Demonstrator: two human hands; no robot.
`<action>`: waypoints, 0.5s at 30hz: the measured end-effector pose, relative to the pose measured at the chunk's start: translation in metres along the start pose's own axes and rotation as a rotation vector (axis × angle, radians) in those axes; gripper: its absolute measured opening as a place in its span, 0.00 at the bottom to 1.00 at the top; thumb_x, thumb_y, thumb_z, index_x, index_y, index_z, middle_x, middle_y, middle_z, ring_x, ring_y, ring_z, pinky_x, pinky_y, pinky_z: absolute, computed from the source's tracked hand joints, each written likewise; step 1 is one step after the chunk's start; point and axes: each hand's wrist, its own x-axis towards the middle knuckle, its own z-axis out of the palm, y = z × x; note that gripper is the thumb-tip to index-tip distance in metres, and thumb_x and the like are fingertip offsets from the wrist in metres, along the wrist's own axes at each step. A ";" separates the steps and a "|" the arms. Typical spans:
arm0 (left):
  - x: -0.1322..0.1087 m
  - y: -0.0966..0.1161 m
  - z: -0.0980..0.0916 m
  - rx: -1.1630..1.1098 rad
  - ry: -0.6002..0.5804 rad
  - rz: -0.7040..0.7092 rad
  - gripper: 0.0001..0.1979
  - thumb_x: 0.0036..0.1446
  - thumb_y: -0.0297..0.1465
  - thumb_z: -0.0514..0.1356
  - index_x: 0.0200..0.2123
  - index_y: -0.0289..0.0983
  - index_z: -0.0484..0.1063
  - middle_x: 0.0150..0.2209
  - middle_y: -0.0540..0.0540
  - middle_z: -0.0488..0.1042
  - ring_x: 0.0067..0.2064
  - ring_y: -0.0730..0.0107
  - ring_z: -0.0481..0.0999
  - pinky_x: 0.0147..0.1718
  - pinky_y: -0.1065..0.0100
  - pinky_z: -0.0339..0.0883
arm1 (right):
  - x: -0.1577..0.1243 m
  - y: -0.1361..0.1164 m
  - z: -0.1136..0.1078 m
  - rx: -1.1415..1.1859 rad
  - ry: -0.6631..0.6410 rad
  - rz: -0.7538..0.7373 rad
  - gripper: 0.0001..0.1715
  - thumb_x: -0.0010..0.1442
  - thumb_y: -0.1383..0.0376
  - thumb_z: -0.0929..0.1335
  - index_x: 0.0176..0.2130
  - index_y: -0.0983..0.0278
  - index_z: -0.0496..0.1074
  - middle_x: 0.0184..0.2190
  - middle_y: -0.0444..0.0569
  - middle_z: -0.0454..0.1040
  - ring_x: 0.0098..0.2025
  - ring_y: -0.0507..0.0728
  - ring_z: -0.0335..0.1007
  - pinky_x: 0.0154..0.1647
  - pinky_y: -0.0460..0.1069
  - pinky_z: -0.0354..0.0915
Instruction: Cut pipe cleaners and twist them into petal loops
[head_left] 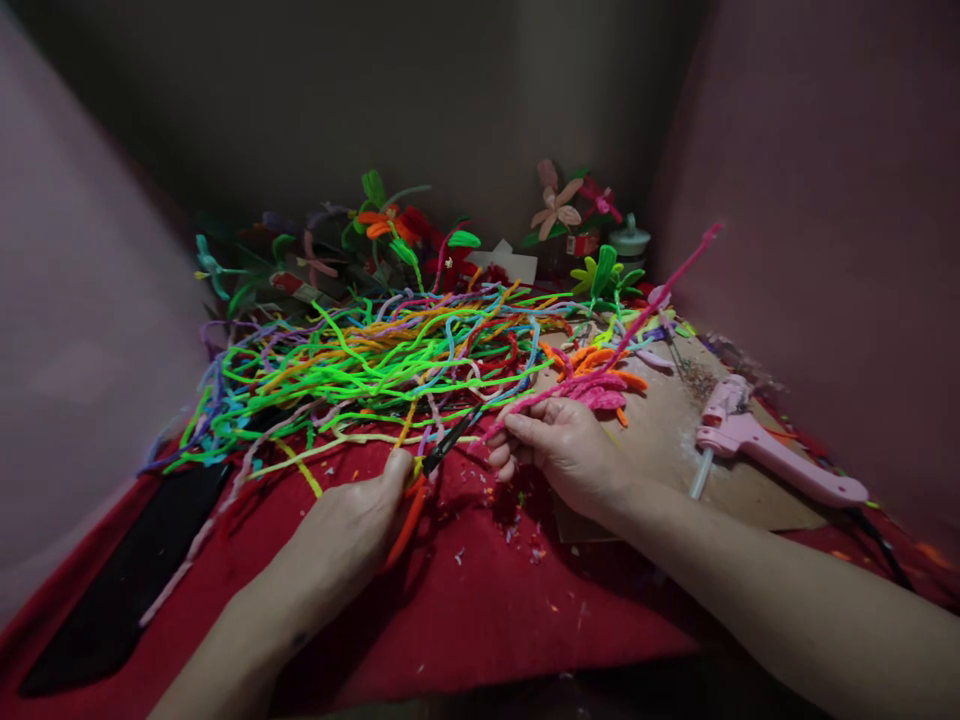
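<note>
My left hand (367,515) is closed around the orange handles of a pair of scissors (409,520), whose dark blades point up and to the right. Between thumb and fingers, my right hand (566,450) pinches a long pink pipe cleaner (637,325). One end of it reaches up to the right; the other lies close to the scissor blades. Whether the blades touch it I cannot tell. Just beyond my right hand lie pink looped petals (604,392) and orange looped pieces (592,362). A large heap of coloured pipe cleaners (375,350) spreads beyond my left hand.
On a cardboard sheet (645,470) at the right rests a pink glue gun (772,450). Finished pipe-cleaner flowers (386,222) stand at the back by the wall. A black flat object (127,590) lies at the left on the red cloth (480,620), where small fluff scraps are scattered.
</note>
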 end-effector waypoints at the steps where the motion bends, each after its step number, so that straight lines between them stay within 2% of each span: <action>1: -0.001 -0.002 0.000 -0.013 0.010 -0.007 0.09 0.59 0.27 0.44 0.43 0.38 0.55 0.25 0.48 0.73 0.25 0.64 0.74 0.21 0.69 0.56 | 0.000 0.000 0.001 -0.006 0.000 -0.018 0.11 0.49 0.62 0.72 0.27 0.70 0.73 0.20 0.48 0.75 0.22 0.51 0.72 0.22 0.45 0.70; 8: -0.005 -0.011 0.003 -0.065 0.111 0.083 0.10 0.62 0.33 0.43 0.39 0.39 0.62 0.28 0.46 0.74 0.26 0.66 0.74 0.24 0.69 0.62 | -0.003 -0.002 0.003 -0.045 0.043 -0.072 0.11 0.48 0.62 0.72 0.27 0.68 0.71 0.20 0.46 0.74 0.21 0.51 0.72 0.21 0.46 0.70; 12: -0.005 -0.012 0.007 -0.063 0.155 0.128 0.13 0.62 0.32 0.42 0.43 0.38 0.63 0.34 0.43 0.76 0.31 0.65 0.76 0.29 0.68 0.65 | -0.002 -0.003 0.003 -0.055 0.028 -0.064 0.11 0.48 0.62 0.72 0.26 0.69 0.71 0.19 0.46 0.74 0.20 0.51 0.71 0.21 0.46 0.70; 15: -0.005 -0.011 0.007 -0.083 0.180 0.130 0.12 0.62 0.32 0.44 0.43 0.39 0.64 0.33 0.44 0.76 0.30 0.65 0.75 0.29 0.69 0.65 | -0.002 -0.002 0.003 -0.060 0.015 -0.031 0.11 0.48 0.62 0.72 0.27 0.69 0.71 0.20 0.47 0.74 0.20 0.51 0.71 0.21 0.45 0.69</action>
